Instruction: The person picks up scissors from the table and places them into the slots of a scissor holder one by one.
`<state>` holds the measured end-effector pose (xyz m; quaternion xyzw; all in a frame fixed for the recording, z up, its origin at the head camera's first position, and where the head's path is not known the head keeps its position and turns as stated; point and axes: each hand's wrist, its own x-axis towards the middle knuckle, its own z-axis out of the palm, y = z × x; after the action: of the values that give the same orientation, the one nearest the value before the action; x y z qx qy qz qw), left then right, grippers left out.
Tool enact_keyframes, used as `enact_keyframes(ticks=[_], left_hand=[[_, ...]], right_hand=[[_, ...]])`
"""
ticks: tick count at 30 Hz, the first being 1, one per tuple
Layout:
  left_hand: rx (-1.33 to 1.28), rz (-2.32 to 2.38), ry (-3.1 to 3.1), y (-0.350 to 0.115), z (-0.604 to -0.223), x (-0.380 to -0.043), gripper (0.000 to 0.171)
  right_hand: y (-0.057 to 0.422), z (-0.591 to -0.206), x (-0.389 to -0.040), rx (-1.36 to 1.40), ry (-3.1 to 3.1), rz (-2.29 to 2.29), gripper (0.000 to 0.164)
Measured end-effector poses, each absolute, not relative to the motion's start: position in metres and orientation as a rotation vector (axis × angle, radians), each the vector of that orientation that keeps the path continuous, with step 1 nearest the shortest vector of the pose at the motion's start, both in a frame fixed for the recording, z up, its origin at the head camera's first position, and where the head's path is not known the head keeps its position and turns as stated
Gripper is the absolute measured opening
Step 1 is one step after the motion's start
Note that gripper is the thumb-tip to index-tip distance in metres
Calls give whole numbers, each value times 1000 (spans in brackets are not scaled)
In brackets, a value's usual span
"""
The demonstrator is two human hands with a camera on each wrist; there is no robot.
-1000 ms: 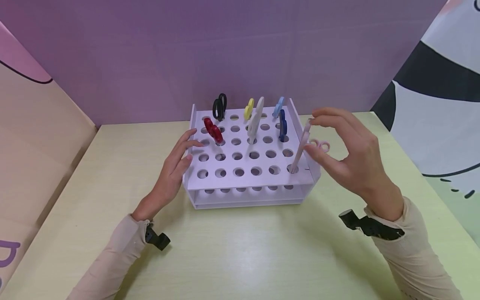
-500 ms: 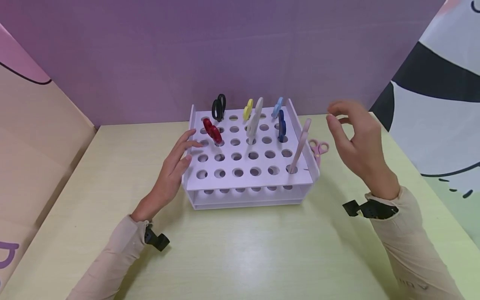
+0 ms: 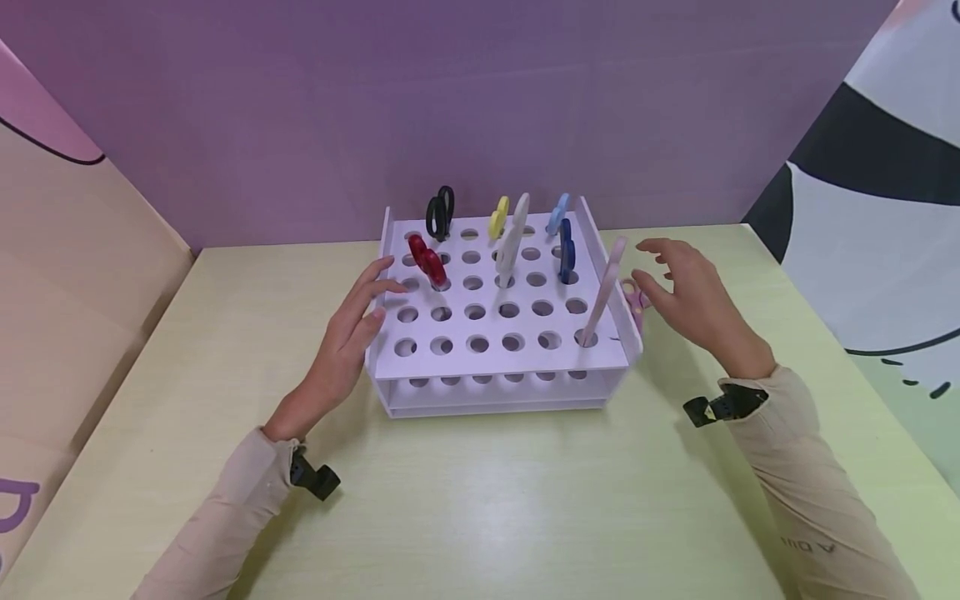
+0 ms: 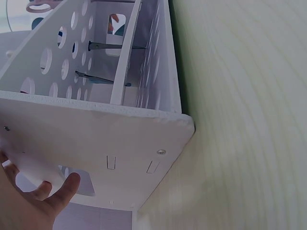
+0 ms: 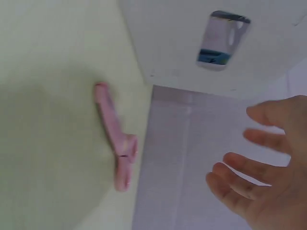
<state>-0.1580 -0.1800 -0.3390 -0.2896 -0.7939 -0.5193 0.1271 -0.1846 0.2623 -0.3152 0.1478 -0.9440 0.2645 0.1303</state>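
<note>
A white rack (image 3: pixel 495 365) with rows of round holes stands on the table. My left hand (image 3: pixel 333 346) rests on its left side wall, fingers over the edge; in the left wrist view the thumb touches the side panel (image 4: pixel 134 139). My right hand (image 3: pixel 701 304) holds nothing, its fingers loosely bent in the air right of the rack. Below and beside it, pink scissors (image 5: pixel 112 124) lie on the table close to the rack's right wall, partly hidden by the hand in the head view. A pale pink long-handled item (image 3: pixel 604 287) leans upright in the front right hole.
Black scissors (image 3: pixel 440 212), red scissors (image 3: pixel 427 261), a yellow handle (image 3: pixel 498 218), a white handle (image 3: pixel 512 242), a light blue handle (image 3: pixel 558 215) and a dark blue handle (image 3: pixel 567 250) stick up from the rack. A purple backdrop (image 3: pixel 480 108) rises behind the table (image 3: pixel 480 492).
My right hand has let go of the pale pink item, drawn back to the right, then come down towards the pink scissors. The left hand has stayed put.
</note>
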Motion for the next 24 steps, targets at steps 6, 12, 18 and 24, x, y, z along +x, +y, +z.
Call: enact_keyframes(ticks=[6,12,18,24], left_hand=[[-837,-1509,-2316,-180,-339,-158,33],[-831,-1498,-2325,-180,-339,-159,34],[-834,-1503,-2323,-179,-338,-158,33],[-825,-1499,-2333,-180,-338,-157,34]], right_hand=[[268,-331,-193,508,-2916,707,45],[273,-342,-196,633,-3011,665,43],[277,-346,-196,697,-3079,602,32],[277,-344,-198,584,-3134,598,33]])
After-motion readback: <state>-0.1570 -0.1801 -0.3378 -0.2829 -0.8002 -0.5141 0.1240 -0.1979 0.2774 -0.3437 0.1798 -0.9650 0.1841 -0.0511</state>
